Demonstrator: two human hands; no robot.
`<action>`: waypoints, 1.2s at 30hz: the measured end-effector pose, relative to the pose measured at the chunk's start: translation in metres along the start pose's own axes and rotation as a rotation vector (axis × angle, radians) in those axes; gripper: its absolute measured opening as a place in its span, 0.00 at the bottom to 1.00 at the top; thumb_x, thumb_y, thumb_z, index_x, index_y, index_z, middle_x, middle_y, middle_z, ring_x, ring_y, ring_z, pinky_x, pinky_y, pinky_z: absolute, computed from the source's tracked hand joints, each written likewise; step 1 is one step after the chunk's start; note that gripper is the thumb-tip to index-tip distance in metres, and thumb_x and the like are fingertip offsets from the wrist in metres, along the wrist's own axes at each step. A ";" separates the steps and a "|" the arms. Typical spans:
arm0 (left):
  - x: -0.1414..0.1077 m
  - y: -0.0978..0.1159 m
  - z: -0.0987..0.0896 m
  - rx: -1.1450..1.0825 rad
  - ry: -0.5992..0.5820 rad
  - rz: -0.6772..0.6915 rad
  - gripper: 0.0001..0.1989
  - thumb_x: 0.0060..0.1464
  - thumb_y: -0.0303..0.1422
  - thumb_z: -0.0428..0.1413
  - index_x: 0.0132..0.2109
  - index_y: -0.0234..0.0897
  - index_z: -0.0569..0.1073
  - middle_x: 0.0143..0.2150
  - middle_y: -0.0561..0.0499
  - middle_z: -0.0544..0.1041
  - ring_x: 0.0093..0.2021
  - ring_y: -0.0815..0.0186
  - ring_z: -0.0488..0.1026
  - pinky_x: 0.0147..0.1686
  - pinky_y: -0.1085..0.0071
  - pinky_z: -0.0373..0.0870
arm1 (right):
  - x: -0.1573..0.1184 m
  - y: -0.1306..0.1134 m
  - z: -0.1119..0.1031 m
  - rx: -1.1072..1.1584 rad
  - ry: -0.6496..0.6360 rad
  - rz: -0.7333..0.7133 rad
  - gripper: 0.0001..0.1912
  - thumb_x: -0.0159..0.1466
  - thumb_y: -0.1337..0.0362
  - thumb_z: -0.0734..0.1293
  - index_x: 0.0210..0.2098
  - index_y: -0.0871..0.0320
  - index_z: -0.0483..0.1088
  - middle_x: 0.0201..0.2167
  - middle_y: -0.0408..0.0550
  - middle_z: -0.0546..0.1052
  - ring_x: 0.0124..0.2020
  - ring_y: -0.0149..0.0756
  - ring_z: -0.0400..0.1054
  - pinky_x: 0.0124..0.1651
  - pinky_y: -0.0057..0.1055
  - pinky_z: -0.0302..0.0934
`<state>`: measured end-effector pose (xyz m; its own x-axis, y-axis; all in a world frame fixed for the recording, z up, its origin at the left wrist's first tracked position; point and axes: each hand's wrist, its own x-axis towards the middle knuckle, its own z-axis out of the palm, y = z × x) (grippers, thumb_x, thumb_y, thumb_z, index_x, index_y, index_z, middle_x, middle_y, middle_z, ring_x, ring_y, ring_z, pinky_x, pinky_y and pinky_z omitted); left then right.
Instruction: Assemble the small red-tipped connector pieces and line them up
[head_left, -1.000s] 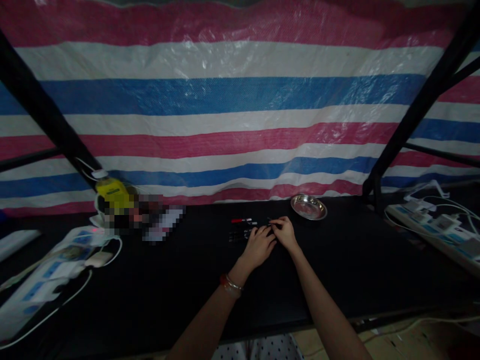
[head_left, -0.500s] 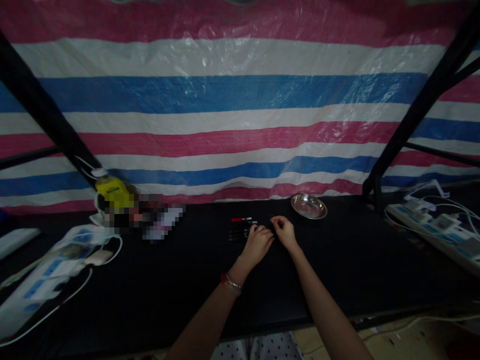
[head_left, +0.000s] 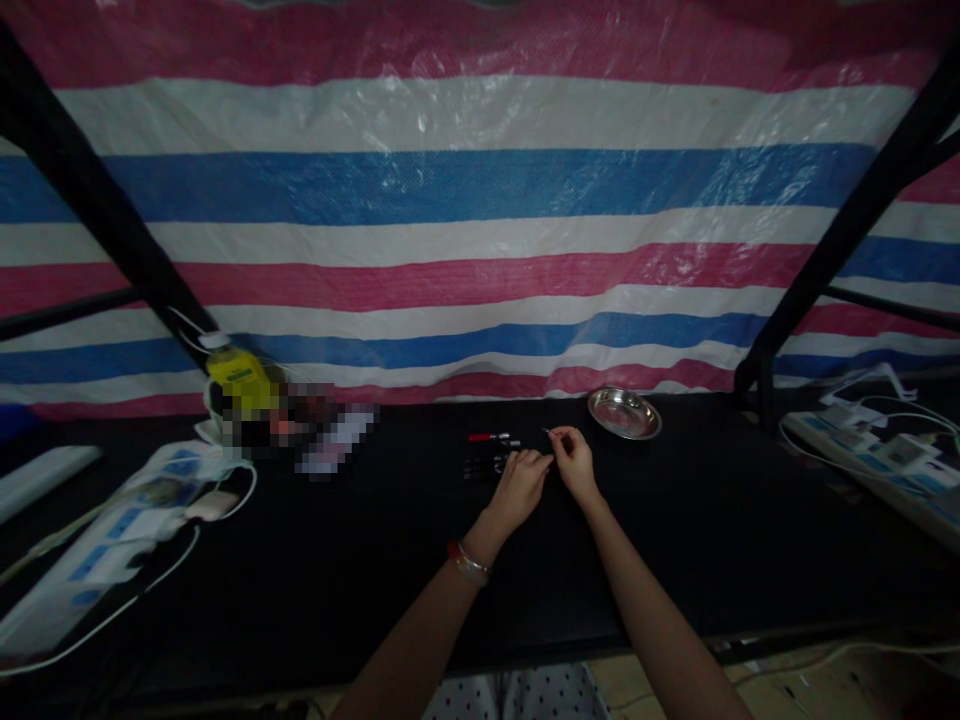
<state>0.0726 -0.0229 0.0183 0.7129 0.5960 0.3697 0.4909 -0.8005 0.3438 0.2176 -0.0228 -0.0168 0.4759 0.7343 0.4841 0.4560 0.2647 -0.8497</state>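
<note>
My left hand (head_left: 523, 482), with a red band and a bracelet at its wrist, rests over the black table with its fingers curled together; whatever they hold is hidden. Close to its right, my right hand (head_left: 574, 463) pinches a tiny thing between thumb and forefinger, too small to name. A red-handled tool (head_left: 486, 437) with a metal tip lies just beyond my left hand. Several dark, thin items (head_left: 482, 467) lie beside it, partly covered by my left fingers. Behind my right hand, to the right, sits a round shiny metal dish (head_left: 625, 414).
On the left are a power strip (head_left: 112, 535) with cables, a yellow bottle (head_left: 241, 378) and blurred-out items. Another power strip (head_left: 885, 455) lies at the right. Black slanted posts (head_left: 832, 240) stand before a striped sheet (head_left: 450, 190) behind the black table (head_left: 337, 590).
The view has shifted slightly, so things appear a little further right. My right fingers have risen a little, and a small glint now shows at their tips.
</note>
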 end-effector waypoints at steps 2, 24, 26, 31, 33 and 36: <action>0.000 -0.002 0.001 -0.022 0.037 0.005 0.17 0.59 0.24 0.43 0.53 0.40 0.67 0.42 0.47 0.71 0.43 0.63 0.68 0.45 0.64 0.63 | 0.001 0.002 -0.001 -0.078 0.040 -0.040 0.13 0.60 0.55 0.61 0.31 0.58 0.68 0.31 0.49 0.72 0.34 0.37 0.66 0.40 0.35 0.61; 0.002 -0.007 -0.002 -0.119 0.465 -0.163 0.04 0.55 0.26 0.51 0.37 0.38 0.70 0.35 0.52 0.75 0.38 0.64 0.71 0.43 0.64 0.62 | 0.022 0.010 0.018 -0.143 -0.103 -0.082 0.09 0.64 0.59 0.54 0.35 0.55 0.61 0.48 0.57 0.72 0.49 0.42 0.67 0.49 0.41 0.59; 0.001 -0.009 -0.002 -0.103 0.490 -0.170 0.05 0.54 0.25 0.51 0.37 0.38 0.70 0.35 0.51 0.75 0.39 0.64 0.71 0.44 0.65 0.62 | 0.028 0.012 0.025 -0.139 -0.176 -0.038 0.08 0.63 0.59 0.54 0.35 0.55 0.61 0.43 0.55 0.74 0.44 0.41 0.70 0.45 0.39 0.62; -0.001 -0.011 -0.003 -0.041 0.522 -0.219 0.09 0.57 0.26 0.49 0.44 0.38 0.70 0.40 0.49 0.75 0.43 0.64 0.71 0.45 0.63 0.60 | 0.026 0.014 0.028 -0.059 -0.172 0.035 0.09 0.63 0.58 0.54 0.35 0.55 0.60 0.35 0.53 0.76 0.38 0.40 0.72 0.41 0.37 0.64; -0.001 -0.012 -0.003 -0.002 0.530 -0.235 0.12 0.58 0.26 0.48 0.47 0.39 0.70 0.42 0.48 0.75 0.44 0.63 0.70 0.44 0.63 0.59 | 0.021 0.012 0.026 -0.023 -0.161 0.044 0.09 0.63 0.57 0.55 0.35 0.55 0.59 0.35 0.53 0.77 0.38 0.40 0.72 0.42 0.37 0.64; -0.001 -0.014 -0.001 0.043 0.543 -0.236 0.14 0.59 0.25 0.47 0.49 0.39 0.70 0.42 0.47 0.74 0.43 0.63 0.70 0.43 0.63 0.59 | 0.010 0.008 0.025 0.009 -0.169 0.053 0.09 0.62 0.57 0.55 0.34 0.54 0.60 0.34 0.52 0.77 0.39 0.41 0.73 0.43 0.38 0.64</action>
<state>0.0649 -0.0122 0.0144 0.2290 0.6967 0.6798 0.6329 -0.6372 0.4398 0.2076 0.0022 -0.0236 0.3653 0.8420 0.3970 0.4269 0.2275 -0.8752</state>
